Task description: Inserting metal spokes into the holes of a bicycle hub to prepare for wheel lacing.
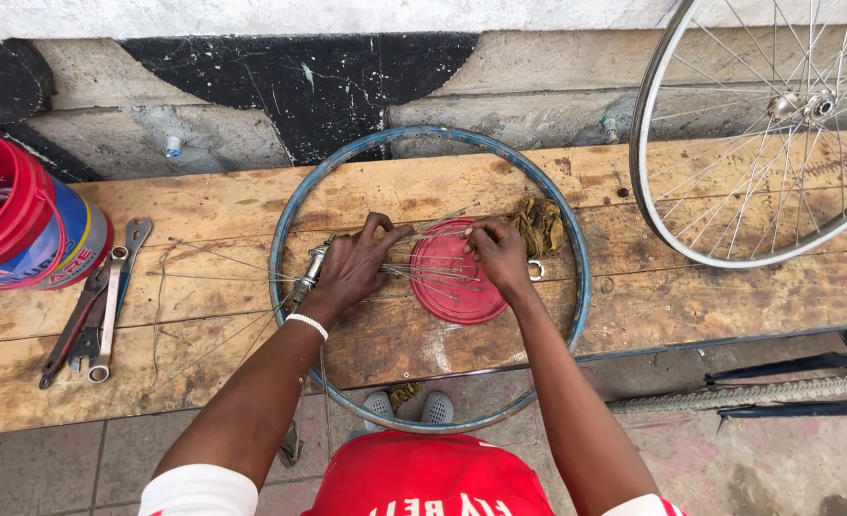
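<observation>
At the bench's left edge stands a red bucket (8, 205), with spanners (98, 311) lying just beside it on the wooden bench (204, 205). Near the middle lies a bare blue rim (278, 239), flat and unlaced. Inside it the left hand (347, 268) closes around a metal hub (311, 268) and a fan of loose spokes (423, 272); the right hand (498, 253) pinches the spoke ends over a red lid (457, 287). No spoke yet reaches the rim, so lacing seems barely begun. Toward the right edge leans a finished spoked wheel (758, 124).
</observation>
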